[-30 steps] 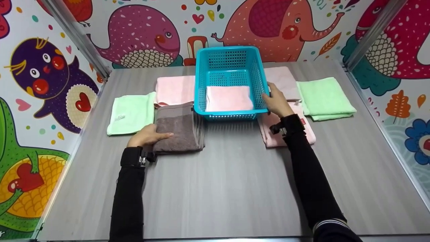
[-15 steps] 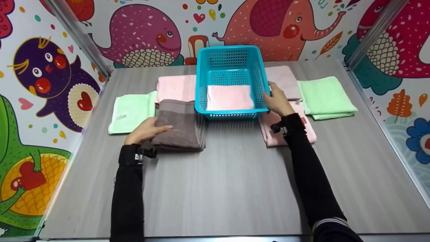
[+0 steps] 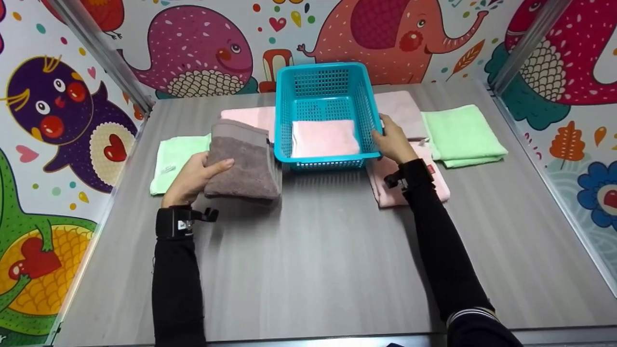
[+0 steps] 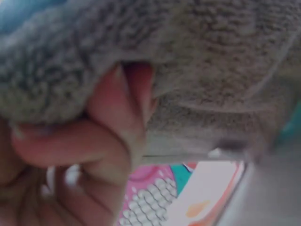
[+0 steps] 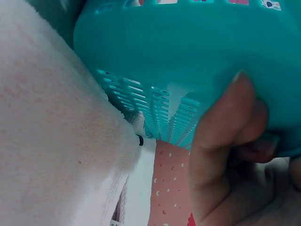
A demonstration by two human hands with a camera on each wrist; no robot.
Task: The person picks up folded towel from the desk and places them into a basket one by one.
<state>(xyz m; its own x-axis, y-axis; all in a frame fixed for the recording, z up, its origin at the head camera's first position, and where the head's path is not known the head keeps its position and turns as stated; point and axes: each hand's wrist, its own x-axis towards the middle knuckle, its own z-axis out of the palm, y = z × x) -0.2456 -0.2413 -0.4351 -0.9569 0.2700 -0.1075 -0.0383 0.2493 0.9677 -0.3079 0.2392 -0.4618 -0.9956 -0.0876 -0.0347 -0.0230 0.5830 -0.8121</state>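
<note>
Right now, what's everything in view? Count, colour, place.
patterned walls: 3, multicoloured, back, sides
table: 1, grey, between them
basket: 1, turquoise, centre back
basket towel: 1, pink, inside it
taupe towel: 1, grey-brown, above table, left of basket
green towels: 2, pale green, far left, far right
left pink towel: 1, pink, behind taupe towel
back pink towel: 1, pale pink, right of basket, rear
front pink towel: 1, pink, right of basket, nearer
corner posts: 2, silver, back corners
dark object: 1, black, bottom edge
wrist cameras: 2, black, wrists
sleeves: 2, black, arms
left hand: 1, bare, holding taupe towel
right hand: 1, bare, gripping basket
</note>
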